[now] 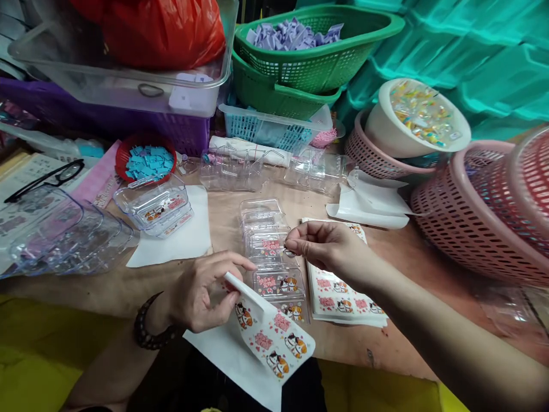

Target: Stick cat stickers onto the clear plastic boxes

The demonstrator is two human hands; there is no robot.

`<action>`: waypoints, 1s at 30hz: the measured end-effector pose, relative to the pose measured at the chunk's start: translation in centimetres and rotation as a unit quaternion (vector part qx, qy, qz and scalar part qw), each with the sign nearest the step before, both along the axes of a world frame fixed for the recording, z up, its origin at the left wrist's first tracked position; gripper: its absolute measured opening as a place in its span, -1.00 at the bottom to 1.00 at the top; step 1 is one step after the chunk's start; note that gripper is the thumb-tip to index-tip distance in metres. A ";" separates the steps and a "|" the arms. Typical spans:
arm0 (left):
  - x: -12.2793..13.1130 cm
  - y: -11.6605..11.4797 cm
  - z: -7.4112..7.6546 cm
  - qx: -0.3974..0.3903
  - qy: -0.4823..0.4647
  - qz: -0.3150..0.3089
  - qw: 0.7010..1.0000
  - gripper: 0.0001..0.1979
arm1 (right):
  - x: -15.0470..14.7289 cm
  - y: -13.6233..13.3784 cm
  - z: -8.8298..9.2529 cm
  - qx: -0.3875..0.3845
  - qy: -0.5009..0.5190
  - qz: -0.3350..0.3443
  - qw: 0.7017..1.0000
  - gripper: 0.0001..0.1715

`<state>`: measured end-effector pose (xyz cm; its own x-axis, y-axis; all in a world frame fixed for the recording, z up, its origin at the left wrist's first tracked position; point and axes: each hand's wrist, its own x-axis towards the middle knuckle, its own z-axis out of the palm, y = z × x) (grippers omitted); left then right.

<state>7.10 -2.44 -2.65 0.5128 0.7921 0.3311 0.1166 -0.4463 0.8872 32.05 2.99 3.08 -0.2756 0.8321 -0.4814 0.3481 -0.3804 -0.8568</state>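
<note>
My left hand (205,290) holds a curled sticker sheet (274,337) printed with cats and pink hearts, near the table's front edge. My right hand (328,246) pinches a small sticker at its fingertips over a row of clear plastic boxes (270,252) in the middle of the table. The nearer boxes carry cat stickers on their lids. A stack of sticker sheets (338,297) lies under my right wrist.
A clear box pile (156,207) sits at left, eyeglasses (43,180) beyond it. A red bowl of blue pieces (146,159), green baskets (317,63), a white bowl of candies (418,117) and pink baskets (484,217) ring the back and right.
</note>
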 end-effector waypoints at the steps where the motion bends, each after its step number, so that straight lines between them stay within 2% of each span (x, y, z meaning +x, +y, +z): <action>1: 0.0 0.0 0.0 0.002 0.003 0.003 1.000 -0.86 | -0.1 0.1 -0.3 -0.003 -0.008 0.001 1.000 -0.46; 4: -0.2 -0.1 -0.1 0.007 0.015 0.005 1.000 -0.87 | -0.5 0.4 -0.7 -0.006 -0.025 0.005 1.000 -0.47; 24: 0.0 -0.2 -0.5 0.015 0.009 -0.001 1.000 -0.88 | -1.2 1.4 -0.7 0.001 -0.033 0.008 0.999 -0.60; 30: 0.2 -0.1 -0.4 0.027 0.024 -0.019 0.999 -0.88 | -1.2 1.3 -0.9 0.007 -0.053 0.007 0.999 -0.60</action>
<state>7.25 -2.50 -3.09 0.5588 0.7533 0.3469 0.1402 -0.4981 0.8557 30.81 4.30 2.16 -0.2357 0.8349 -0.4974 0.4425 -0.3635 -0.8198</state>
